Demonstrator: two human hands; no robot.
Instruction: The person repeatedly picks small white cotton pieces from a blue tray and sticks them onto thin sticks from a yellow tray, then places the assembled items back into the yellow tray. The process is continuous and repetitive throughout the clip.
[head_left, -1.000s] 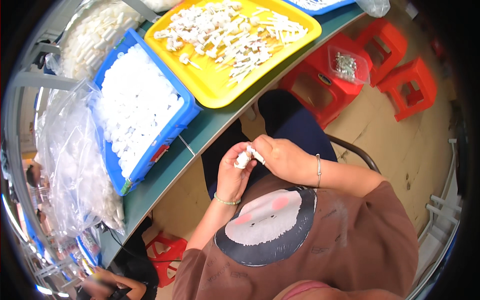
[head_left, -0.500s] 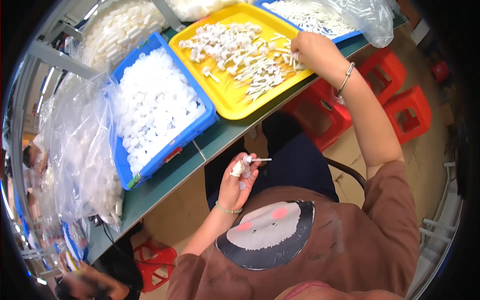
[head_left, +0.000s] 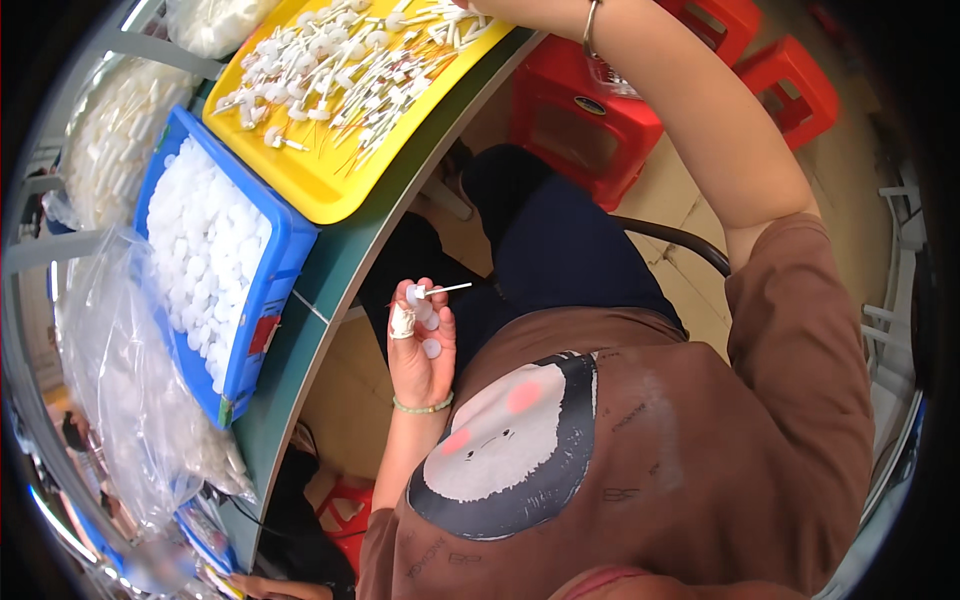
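My left hand (head_left: 425,372) is palm up over my lap, its thumb wrapped in white tape. Thumb and fingers pinch a small white plastic cap with a thin white stick (head_left: 447,289) pointing right. Several loose white plastic discs (head_left: 432,348) rest in the same palm. At the top edge of the head view, my right hand (head_left: 505,7) is over the right end of a yellow tray (head_left: 335,195); its fingers are largely cut off. White stick-shaped parts with thin orange wires (head_left: 385,110) and capped pieces (head_left: 300,60) lie scattered in the tray.
A blue bin (head_left: 285,240) full of white discs (head_left: 205,260) stands left of the tray on the green table (head_left: 340,255). Clear plastic bags (head_left: 120,350) of white parts crowd the far left. Red stools (head_left: 580,120) stand at right. Another person's arm (head_left: 280,588) shows at lower left.
The view has shifted, so tray and bin sit further left and higher. My right hand has slipped mostly past the top edge. My left hand keeps its pinch on the cap and stick.
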